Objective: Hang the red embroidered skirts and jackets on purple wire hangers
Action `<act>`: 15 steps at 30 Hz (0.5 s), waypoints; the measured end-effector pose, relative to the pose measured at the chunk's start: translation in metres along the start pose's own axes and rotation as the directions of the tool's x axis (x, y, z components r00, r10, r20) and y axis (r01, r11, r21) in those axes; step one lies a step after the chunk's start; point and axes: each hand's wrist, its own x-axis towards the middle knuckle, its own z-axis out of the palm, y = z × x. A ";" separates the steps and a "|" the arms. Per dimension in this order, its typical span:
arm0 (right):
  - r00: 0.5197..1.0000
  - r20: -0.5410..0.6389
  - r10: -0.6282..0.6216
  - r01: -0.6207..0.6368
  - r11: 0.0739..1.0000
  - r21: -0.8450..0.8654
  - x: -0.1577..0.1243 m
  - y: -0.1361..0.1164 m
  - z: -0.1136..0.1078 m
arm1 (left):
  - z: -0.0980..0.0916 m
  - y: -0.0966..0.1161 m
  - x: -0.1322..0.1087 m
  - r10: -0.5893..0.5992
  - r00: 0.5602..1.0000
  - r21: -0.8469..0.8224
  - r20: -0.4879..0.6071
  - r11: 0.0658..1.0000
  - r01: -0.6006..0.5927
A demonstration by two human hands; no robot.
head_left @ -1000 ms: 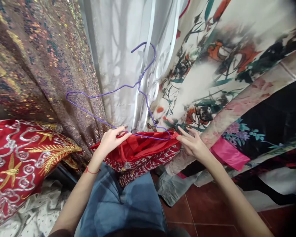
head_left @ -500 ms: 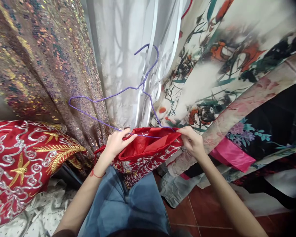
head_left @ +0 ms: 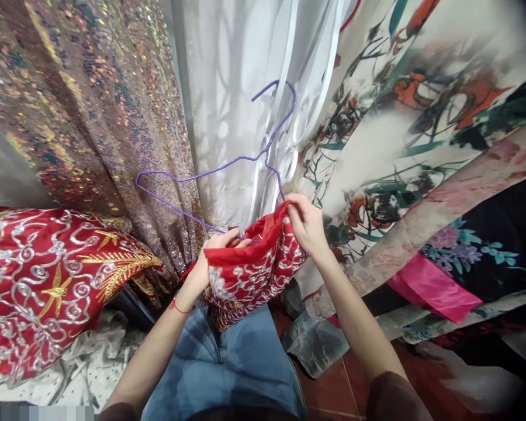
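Note:
A purple wire hanger (head_left: 241,159) has its right end tucked into the open top of a red garment (head_left: 254,269) with silver embroidery. My right hand (head_left: 307,229) is closed on the garment's upper right edge, where the hanger's corner goes inside. My left hand (head_left: 208,262) is closed at the left of the opening, gripping the garment, partly covered by its red edge. The hanger's lower bar passes by the left fingers. Its left corner sticks out bare, and the hook points up in front of white metal scrollwork. The garment hangs above blue trousers.
To the left lies another red embroidered cloth (head_left: 48,292), over a white dotted fabric (head_left: 92,356). A sequinned curtain (head_left: 114,105) hangs behind it. At the right hang a floral-print cloth (head_left: 377,152) and a dark flowered garment with a pink band (head_left: 438,289). Red floor tiles (head_left: 328,386) show below.
My right hand has moved left and up, pulling the garment's right edge over the hanger's corner. The garment's near edge has risen over my left hand, and the opening is narrower.

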 end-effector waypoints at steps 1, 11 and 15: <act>1.000 0.018 0.006 -0.006 1.000 -0.006 -0.003 -0.001 0.004 | -0.004 0.001 -0.001 0.008 1.000 0.035 0.016 0.999 -0.009; 0.994 0.054 0.094 -0.087 0.990 -0.112 -0.005 -0.003 -0.004 | 0.001 -0.069 -0.045 -0.019 0.974 0.140 -0.226 0.989 0.051; 0.990 0.104 0.094 -0.082 0.990 -0.113 -0.003 -0.001 -0.006 | 0.011 -0.113 -0.049 -0.177 0.976 0.162 -0.126 0.967 0.196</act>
